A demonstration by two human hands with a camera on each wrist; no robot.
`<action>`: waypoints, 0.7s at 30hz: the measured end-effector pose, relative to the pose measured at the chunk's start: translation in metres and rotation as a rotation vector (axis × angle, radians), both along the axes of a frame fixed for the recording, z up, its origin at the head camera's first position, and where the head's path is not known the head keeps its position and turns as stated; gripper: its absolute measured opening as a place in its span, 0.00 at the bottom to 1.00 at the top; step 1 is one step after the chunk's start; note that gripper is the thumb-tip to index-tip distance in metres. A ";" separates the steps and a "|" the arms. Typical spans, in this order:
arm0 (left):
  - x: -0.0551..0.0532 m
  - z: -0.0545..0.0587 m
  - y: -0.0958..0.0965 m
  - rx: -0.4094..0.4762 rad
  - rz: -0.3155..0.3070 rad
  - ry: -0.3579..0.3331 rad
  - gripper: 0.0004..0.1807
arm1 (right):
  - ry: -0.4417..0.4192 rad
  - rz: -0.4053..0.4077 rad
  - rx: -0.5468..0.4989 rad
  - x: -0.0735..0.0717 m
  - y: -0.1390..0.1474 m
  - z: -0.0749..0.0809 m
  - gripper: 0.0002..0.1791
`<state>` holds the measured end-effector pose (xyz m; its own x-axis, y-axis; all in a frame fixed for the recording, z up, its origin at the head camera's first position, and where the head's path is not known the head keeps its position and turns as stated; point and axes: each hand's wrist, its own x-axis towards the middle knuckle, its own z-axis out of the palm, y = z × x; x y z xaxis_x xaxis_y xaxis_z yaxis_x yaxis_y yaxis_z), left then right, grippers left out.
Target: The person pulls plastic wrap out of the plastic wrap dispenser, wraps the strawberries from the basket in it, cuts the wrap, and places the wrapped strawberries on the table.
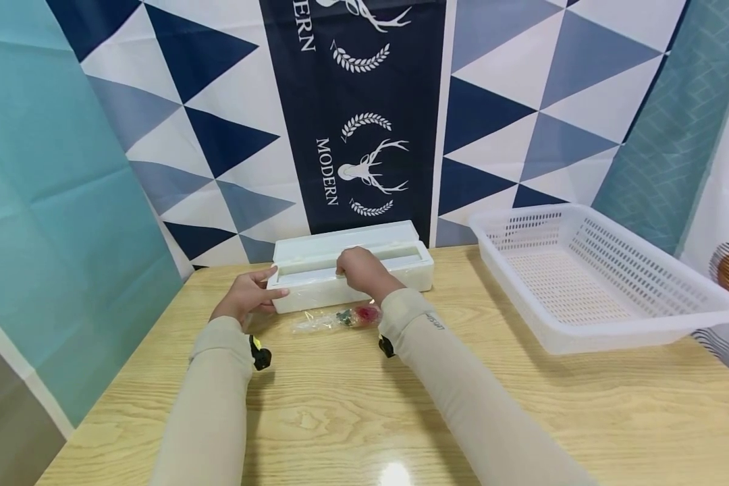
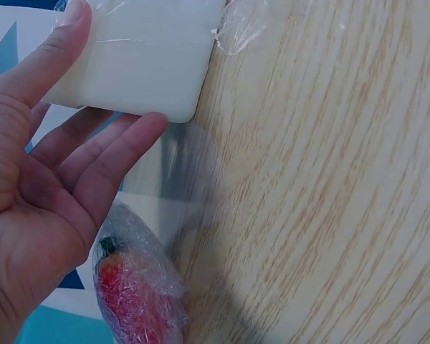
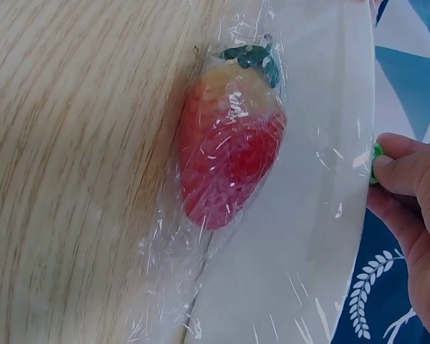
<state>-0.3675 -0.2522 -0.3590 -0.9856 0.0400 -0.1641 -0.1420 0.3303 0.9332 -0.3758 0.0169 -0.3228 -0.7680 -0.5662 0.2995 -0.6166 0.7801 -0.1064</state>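
Note:
A long white cling film box stands near the table's back edge, its lid raised. My left hand grips the left end of the box between thumb and fingers. With thumb and fingertips, my right hand pinches a small green slider at the box's edge. Clear film hangs over the box front and onto the table. Before the box, a strawberry with green leaves lies under the film. Another film-wrapped red fruit is beside my left wrist, hidden from the head view.
A white perforated basket stands on the right side of the wooden table. Behind the table hangs a patterned cloth, close to the raised lid. Another cloth hangs along the left side.

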 end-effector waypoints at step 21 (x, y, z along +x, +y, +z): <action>0.002 0.002 0.002 -0.029 0.017 0.004 0.47 | 0.025 0.010 -0.017 -0.002 0.020 -0.003 0.13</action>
